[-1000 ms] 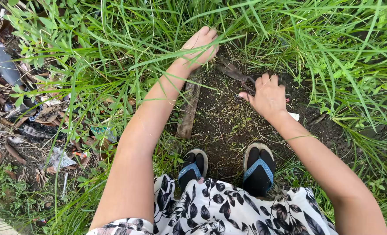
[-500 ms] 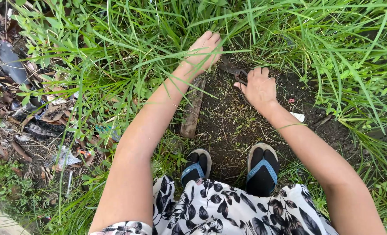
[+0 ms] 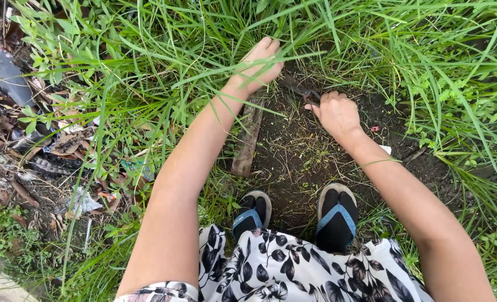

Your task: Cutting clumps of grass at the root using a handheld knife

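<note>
My left hand is closed around a bunch of long green grass at the edge of a patch of bare dark soil. My right hand is clenched on the handle of a rusty metal cutting tool, whose dark blade points toward the base of the grass just right of my left hand. The tool's handle is hidden inside my fist. Both arms reach forward from my crouched body above a black-and-white leaf-print skirt.
My feet in black-and-blue sandals stand on the soil. A weathered piece of wood lies under my left forearm. Dry leaves, plastic scraps and litter lie at the left. Tall grass surrounds the patch on the far side and right.
My right hand moved up and left toward the grass base, then tightened into a fist on the tool. My left hand kept its hold on the grass.
</note>
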